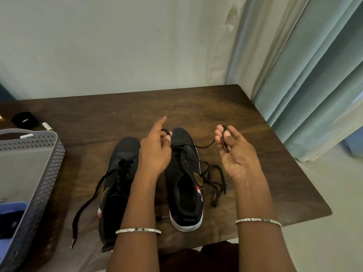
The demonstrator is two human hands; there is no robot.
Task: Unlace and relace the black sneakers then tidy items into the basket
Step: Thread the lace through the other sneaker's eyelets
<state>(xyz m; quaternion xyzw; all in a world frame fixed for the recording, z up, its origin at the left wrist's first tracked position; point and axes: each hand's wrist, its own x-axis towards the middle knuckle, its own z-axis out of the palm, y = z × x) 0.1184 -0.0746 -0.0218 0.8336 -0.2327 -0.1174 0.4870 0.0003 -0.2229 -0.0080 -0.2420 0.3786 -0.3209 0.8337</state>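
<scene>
Two black sneakers stand side by side on the dark wooden table (216, 107), toes pointing away from me. The left sneaker (117, 185) has a loose lace trailing off toward the front left. Above the toe of the right sneaker (184, 185), my left hand (157, 148) pinches one part of that shoe's black lace (206, 146), index finger pointing out. My right hand (233, 152), palm up to the right of the shoe, pinches the other end of the lace between thumb and fingertips. More of this lace lies in loops beside the shoe's right side.
A grey perforated basket (49, 173) sits at the left edge with a blue item (11, 218) inside. Behind it lie a black round object (24, 119) and small white tubes (47, 126). A wall stands behind the table, curtains at the right.
</scene>
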